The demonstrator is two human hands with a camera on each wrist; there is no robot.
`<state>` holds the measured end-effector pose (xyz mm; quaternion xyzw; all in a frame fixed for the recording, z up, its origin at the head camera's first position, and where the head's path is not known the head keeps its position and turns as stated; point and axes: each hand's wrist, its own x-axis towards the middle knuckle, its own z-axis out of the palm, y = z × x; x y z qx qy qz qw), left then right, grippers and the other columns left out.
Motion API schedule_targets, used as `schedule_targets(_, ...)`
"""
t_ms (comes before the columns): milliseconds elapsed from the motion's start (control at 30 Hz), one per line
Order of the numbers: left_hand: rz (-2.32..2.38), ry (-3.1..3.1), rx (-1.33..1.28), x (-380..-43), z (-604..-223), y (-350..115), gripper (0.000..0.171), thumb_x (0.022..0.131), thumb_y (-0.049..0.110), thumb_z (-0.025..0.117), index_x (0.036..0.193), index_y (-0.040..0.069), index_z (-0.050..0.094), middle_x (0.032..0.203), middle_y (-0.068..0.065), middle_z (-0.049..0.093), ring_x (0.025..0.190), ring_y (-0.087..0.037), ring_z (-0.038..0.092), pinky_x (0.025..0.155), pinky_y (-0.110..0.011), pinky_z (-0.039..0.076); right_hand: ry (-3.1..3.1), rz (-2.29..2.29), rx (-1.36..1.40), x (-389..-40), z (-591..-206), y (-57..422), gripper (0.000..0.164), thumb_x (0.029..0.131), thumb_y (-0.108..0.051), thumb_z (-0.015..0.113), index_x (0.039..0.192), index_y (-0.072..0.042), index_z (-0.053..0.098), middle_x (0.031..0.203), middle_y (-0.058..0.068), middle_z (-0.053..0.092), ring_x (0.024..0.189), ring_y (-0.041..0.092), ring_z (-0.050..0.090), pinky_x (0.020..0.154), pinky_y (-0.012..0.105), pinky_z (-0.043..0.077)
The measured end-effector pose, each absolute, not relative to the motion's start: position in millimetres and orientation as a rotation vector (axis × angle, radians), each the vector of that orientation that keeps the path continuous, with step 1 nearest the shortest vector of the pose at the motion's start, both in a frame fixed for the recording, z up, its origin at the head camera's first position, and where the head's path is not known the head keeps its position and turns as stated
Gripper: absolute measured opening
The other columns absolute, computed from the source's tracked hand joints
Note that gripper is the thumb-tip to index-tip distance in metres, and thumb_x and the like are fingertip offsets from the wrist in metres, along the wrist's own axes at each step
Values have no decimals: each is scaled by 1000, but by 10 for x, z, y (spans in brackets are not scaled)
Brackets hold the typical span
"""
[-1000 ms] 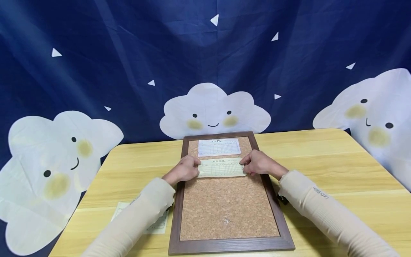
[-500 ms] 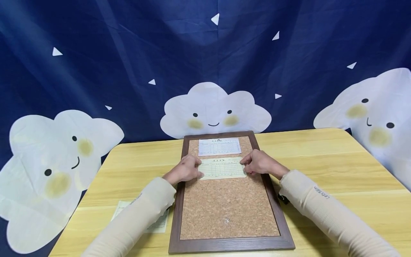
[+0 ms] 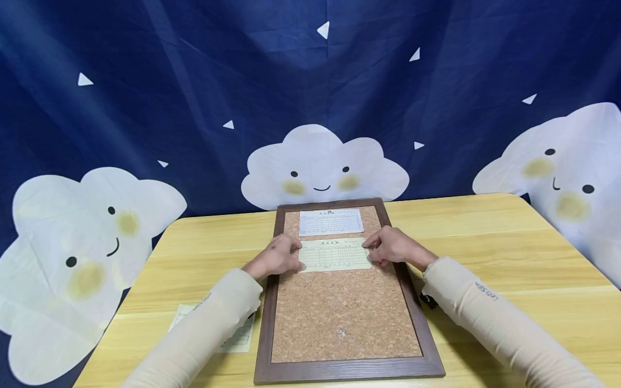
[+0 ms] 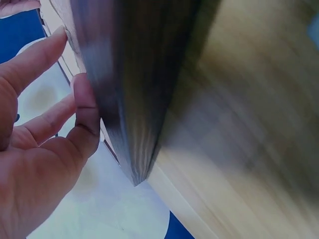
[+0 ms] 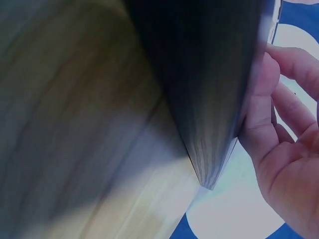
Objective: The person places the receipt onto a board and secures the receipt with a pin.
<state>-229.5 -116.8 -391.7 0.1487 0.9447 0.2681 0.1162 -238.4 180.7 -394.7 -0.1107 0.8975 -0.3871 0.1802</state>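
A pale yellow printed form slip [image 3: 336, 254] lies almost flat across the upper part of a cork board [image 3: 344, 312] with a dark brown wooden frame. My left hand [image 3: 277, 256] is at the slip's left end, index finger by the upper corner and thumb pressing the lower one. At the right end, my right hand [image 3: 392, 246] holds the edge between thumb and index finger, its other fingers bent beneath. Just above lies a white printed slip [image 3: 331, 222]. Both wrist views show the frame's side close up, with the left fingers [image 4: 40, 57] and right fingers [image 5: 294, 64] reaching over it.
On the wooden table [image 3: 509, 248], another printed slip [image 3: 237, 339] lies left of the board, partly hidden under the left sleeve [image 3: 213, 323]. A dark blue curtain [image 3: 204, 81] with clouds hangs behind the table.
The yellow slip's lower edge has flattened down onto the cork. My left thumb now shows on top of its lower left corner; the right hand has hardly moved.
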Motion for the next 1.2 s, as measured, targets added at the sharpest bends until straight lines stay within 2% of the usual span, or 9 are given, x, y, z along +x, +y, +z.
schedule_targets(300,854,2727,341,-2289,-3924,-1174,58,76,9,87,128,-4,63,128,-17,60,119,-28,54,101,-42,45,2514,-1110,-323,-2379,-3943,1845,31,86,2,72,116,8,69,79,8,68,63,16,66,60,32,58)
schedule_targets(567,878,2701,325,-2300,-3929,-1180,56,77,8,86,126,-3,62,125,-15,57,113,-25,53,100,-43,44,2488,-1141,-345,-2332,-3906,1907,31,91,-3,70,119,10,67,81,9,70,65,18,68,63,33,59)
schedule_targets(833,881,2708,334,-2301,-3944,-1181,55,77,7,87,125,-4,62,119,-13,57,101,-23,50,98,-42,45,2495,-1178,-384,-2296,-3836,2055,24,93,-4,68,112,10,70,75,11,69,66,17,67,64,33,59)
schedule_targets(1067,893,2703,333,-2302,-3950,-1172,56,76,6,87,125,-4,62,112,-11,57,96,-22,49,95,-40,45,2500,-1213,-345,-2231,-3815,2245,25,93,-2,65,112,13,68,82,8,71,67,14,64,64,32,58)
schedule_targets(1200,890,2705,325,-2301,-3940,-1172,56,76,6,87,125,-4,62,110,-10,56,95,-22,49,94,-40,45,2506,-1250,-353,-2207,-3797,2352,23,92,-2,65,109,13,69,77,7,69,66,13,63,63,33,58)
